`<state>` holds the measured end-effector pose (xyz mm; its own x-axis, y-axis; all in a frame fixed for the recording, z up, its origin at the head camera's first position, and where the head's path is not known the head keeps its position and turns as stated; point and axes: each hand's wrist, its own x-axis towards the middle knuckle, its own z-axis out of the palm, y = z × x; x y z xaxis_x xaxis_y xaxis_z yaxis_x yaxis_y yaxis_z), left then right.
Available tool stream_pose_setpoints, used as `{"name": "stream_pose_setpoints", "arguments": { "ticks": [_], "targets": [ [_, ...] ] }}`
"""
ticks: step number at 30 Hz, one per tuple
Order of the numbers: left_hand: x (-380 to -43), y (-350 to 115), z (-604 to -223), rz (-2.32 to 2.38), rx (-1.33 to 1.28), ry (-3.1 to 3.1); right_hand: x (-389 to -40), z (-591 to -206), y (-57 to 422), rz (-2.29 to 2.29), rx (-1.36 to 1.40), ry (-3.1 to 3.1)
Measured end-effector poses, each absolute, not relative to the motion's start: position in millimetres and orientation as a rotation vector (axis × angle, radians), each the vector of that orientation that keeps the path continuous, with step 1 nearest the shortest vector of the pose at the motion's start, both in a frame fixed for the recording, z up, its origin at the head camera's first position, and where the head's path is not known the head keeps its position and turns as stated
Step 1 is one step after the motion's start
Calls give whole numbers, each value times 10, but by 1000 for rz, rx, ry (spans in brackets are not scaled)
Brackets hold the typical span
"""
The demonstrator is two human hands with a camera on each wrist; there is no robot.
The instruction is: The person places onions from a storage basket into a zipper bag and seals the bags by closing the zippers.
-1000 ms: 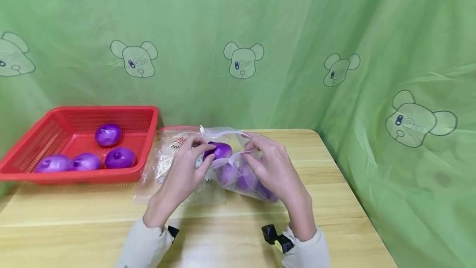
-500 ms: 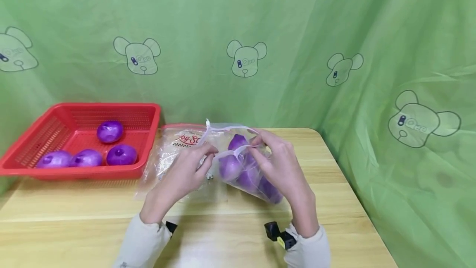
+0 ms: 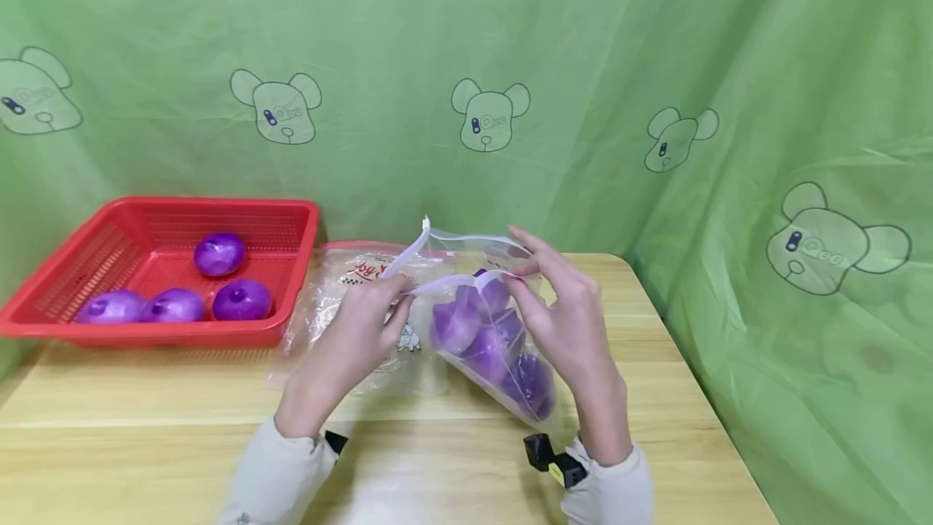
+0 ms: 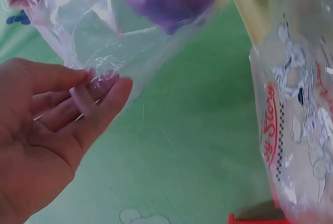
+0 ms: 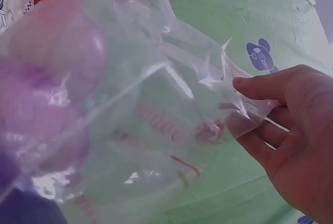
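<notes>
At the far left, a red basket (image 3: 175, 334) sits on the wooden table (image 3: 656, 395). It holds four purple onions (image 3: 243, 300): three in a row along the near side and one farther back. Just right of it, a flat plastic bag (image 3: 331, 286) with red print lies on the table, partly behind the left hand (image 3: 357, 330). That hand pinches the left part of a clear bag's (image 3: 452, 280) rim between thumb and fingers. The clear bag is between the hands, mouth spread apart, several bagged onions (image 3: 488, 351) bunched low inside. I cannot tell whether its bottom touches the table. On the right, the right hand (image 3: 564, 310) pinches the rim's other end.
</notes>
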<state>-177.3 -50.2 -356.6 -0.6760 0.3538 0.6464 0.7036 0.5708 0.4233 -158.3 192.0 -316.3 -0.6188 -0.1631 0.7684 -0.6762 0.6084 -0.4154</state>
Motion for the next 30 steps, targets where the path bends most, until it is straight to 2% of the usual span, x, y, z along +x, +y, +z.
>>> {"name": "stream_pose_setpoints", "arguments": {
  "ticks": [10, 16, 24, 30],
  "targets": [
    [-1688, -309, -3575, -885, -876, -2092, -1512, -3078, 2030, 893, 636, -2094],
    [-1678, -321, -3615, -852, -862, -2290, -1476, -3088, 2021, 821, 585, -2389],
    [-1638, -311, -3571, -828, -987, -2355, -1345, -3028, 2050, 819, 420, -2908],
    [-1613, -282, -3579, -783, -1008, -2365, -1435, -3073, 2019, 855, 362, -2824]
  ]
}}
